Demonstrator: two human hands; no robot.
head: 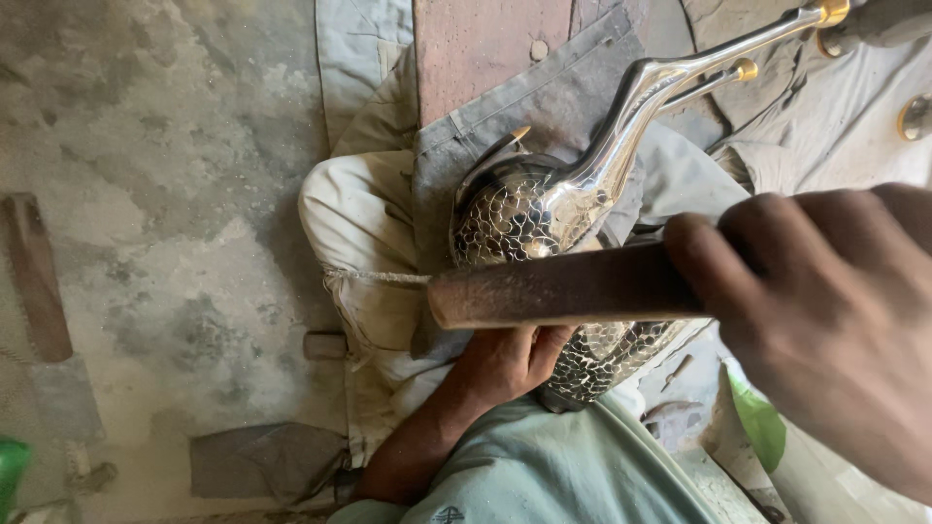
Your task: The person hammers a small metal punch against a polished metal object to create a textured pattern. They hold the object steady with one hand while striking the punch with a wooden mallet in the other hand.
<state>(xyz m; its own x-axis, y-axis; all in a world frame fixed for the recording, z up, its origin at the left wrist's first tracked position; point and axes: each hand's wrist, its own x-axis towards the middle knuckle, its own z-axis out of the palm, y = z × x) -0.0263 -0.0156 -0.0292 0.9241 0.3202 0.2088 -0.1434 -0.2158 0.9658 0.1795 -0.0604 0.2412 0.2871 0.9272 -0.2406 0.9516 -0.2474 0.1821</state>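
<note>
A shiny silver metal bird figure (544, 199) with an engraved scale pattern and a long curved neck lies on a grey cloth (544, 97) over my lap. My left hand (505, 364) grips the underside of its body from below. My right hand (825, 311) is closed around a brown wooden handle (563, 288) that crosses in front of the figure's body. The handle's far end is hidden in my fist. The neck runs up right to a golden tip (831, 12).
A rough concrete floor (165, 194) fills the left side, with a brown strip (34, 277) and a small cylinder (323, 344) on it. A reddish wooden plank (476, 44) stands ahead. Something green (759, 427) lies at lower right.
</note>
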